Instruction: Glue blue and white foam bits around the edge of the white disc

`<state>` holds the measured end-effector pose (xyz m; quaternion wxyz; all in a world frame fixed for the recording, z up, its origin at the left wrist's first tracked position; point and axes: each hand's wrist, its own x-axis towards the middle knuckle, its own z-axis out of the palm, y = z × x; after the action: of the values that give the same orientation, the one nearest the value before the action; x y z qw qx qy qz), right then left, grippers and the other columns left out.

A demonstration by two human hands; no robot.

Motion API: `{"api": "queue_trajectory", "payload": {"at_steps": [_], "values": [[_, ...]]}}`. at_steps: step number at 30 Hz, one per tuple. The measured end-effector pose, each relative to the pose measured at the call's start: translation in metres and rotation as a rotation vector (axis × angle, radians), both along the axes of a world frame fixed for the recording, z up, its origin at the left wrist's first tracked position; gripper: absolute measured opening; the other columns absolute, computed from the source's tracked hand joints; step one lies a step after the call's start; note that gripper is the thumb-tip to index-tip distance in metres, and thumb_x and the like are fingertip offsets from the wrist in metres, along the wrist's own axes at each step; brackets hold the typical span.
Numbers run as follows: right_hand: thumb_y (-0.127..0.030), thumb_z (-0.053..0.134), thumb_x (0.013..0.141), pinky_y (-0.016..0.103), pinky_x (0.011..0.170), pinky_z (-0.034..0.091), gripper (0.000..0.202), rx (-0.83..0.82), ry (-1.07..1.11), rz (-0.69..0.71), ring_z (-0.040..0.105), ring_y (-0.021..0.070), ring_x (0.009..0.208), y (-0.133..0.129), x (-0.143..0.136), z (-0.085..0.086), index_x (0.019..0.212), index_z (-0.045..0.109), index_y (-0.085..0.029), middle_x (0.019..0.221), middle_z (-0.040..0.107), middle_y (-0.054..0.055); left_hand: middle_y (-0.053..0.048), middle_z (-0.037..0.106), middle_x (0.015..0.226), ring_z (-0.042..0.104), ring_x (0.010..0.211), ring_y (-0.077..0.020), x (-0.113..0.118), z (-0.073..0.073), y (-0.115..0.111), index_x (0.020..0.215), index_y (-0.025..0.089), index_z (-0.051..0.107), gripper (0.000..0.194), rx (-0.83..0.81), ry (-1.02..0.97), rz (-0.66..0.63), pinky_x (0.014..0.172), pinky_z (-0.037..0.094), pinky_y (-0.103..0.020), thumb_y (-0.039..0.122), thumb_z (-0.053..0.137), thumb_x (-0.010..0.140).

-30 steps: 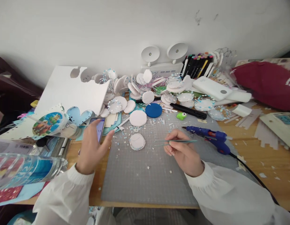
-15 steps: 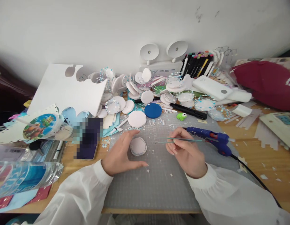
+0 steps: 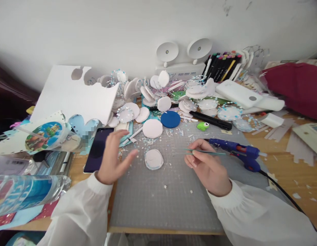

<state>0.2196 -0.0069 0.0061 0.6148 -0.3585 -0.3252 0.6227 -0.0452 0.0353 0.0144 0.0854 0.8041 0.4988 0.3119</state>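
Observation:
My left hand point(image 3: 116, 160) hovers with fingers apart near the mat's left edge, beside a dark phone point(image 3: 98, 150), and holds nothing. My right hand point(image 3: 208, 167) pinches thin teal tweezers point(image 3: 207, 151), their tips pointing left. Between the hands a small white disc with an uneven rim point(image 3: 154, 159) lies flat on the grey cutting mat point(image 3: 158, 208), touched by neither hand. Behind it are a plain white foam disc point(image 3: 152, 128) and a blue round disc point(image 3: 170, 119). A tiny white star point(image 3: 165, 187) rests on the mat nearer to me.
A blue glue gun point(image 3: 232, 147) with a black cord lies right of my right hand. A black cutter point(image 3: 211, 120) and a green punch point(image 3: 202, 126) sit behind. White discs with beaded rings are heaped by the wall. A water bottle point(image 3: 30, 193) lies at left.
My left hand has moved left, away from the small white disc, towards the phone. My right hand keeps the tweezers in much the same place. The view has shifted slightly.

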Motion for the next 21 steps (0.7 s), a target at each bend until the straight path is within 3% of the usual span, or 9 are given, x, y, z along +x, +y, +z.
{"api": "queue_trajectory", "payload": {"at_steps": [2,4,5,10,16,21], "values": [[-0.025,0.063,0.078,0.026,0.051,0.034,0.009,0.032,-0.042,-0.017,0.042,0.0093,0.052,0.001,-0.001,-0.001,0.079,0.055,-0.021,0.057,0.045,-0.005,-0.016,0.043,0.136,0.04,0.127,-0.033,0.015,-0.001,-0.01,0.133,0.018,0.034,0.072,-0.097,-0.024,-0.187,0.106,0.036,-0.049,0.044,0.068,0.075],[-0.027,0.064,0.08,0.027,0.055,0.037,0.01,0.059,-0.081,-0.031,0.045,0.0103,0.055,0.002,-0.002,-0.002,0.083,0.057,-0.022,0.059,0.048,-0.004,-0.018,0.04,0.138,0.04,0.128,-0.0344,0.024,-0.008,-0.015,0.137,0.019,0.027,0.091,-0.195,-0.004,-0.27,0.105,0.038,-0.05,0.047,0.076,0.066],[-0.028,0.065,0.08,0.028,0.056,0.038,0.01,0.068,-0.097,-0.039,0.046,0.0107,0.056,0.002,-0.002,-0.003,0.084,0.057,-0.023,0.06,0.049,-0.004,-0.017,0.042,0.137,0.044,0.126,-0.0333,0.026,-0.012,-0.016,0.137,0.02,0.025,0.093,-0.245,-0.003,-0.269,0.103,0.04,-0.049,0.046,0.077,0.065],[-0.032,0.064,0.083,0.03,0.062,0.042,0.008,0.124,-0.217,-0.122,0.049,0.0122,0.062,0.007,0.002,-0.008,0.087,0.061,-0.026,0.065,0.051,-0.003,-0.01,0.058,0.12,0.058,0.111,-0.0247,0.02,-0.027,-0.014,0.133,0.025,0.028,0.07,-0.358,-0.065,-0.253,0.097,0.047,-0.045,0.032,0.07,0.077],[-0.031,0.066,0.081,0.032,0.072,0.049,0.01,0.181,-0.483,-0.255,0.058,0.0162,0.08,0.016,0.004,-0.014,0.089,0.062,-0.025,0.097,0.061,0.003,-0.007,0.063,0.111,0.063,0.101,-0.0211,0.019,-0.022,-0.017,0.125,0.024,0.037,0.054,-0.37,-0.12,-0.309,0.092,0.051,-0.04,0.027,0.067,0.08],[-0.028,0.072,0.075,0.033,0.069,0.052,0.014,0.16,-0.695,-0.263,0.063,0.0187,0.078,0.024,-0.001,-0.016,0.075,0.059,-0.023,0.08,0.067,0.003,-0.009,0.061,0.116,0.06,0.106,-0.0248,0.019,-0.019,-0.02,0.127,0.024,0.034,0.069,-0.398,-0.058,-0.381,0.092,0.05,-0.041,0.035,0.074,0.072]]}}
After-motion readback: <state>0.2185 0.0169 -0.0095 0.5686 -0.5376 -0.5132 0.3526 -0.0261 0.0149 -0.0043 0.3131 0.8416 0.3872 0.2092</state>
